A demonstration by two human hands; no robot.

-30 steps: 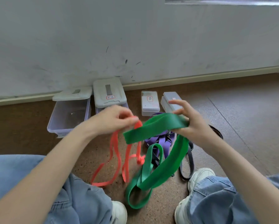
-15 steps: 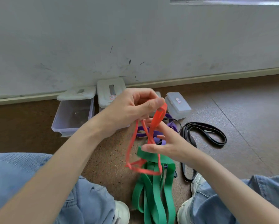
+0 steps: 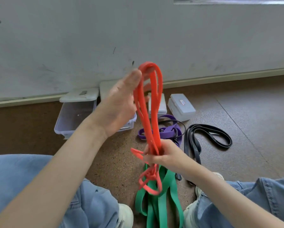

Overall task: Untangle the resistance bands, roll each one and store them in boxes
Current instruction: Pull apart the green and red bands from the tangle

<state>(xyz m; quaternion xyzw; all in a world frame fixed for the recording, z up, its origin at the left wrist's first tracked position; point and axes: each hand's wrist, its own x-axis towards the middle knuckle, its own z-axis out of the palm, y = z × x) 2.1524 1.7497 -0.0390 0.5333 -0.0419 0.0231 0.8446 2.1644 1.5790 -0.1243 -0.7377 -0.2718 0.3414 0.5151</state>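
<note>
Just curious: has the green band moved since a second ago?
Yes. The green band has dropped from the hands to the floor between the shoes, nearer the person than the boxes.

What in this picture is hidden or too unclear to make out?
Head view:
- Second box: mostly behind the left hand.
- Label on the small box: too small to read.
- Green band: cut off by the bottom edge.
- Left hand's fingers: behind the red band, motion-blurred, so its grip is unclear.
</note>
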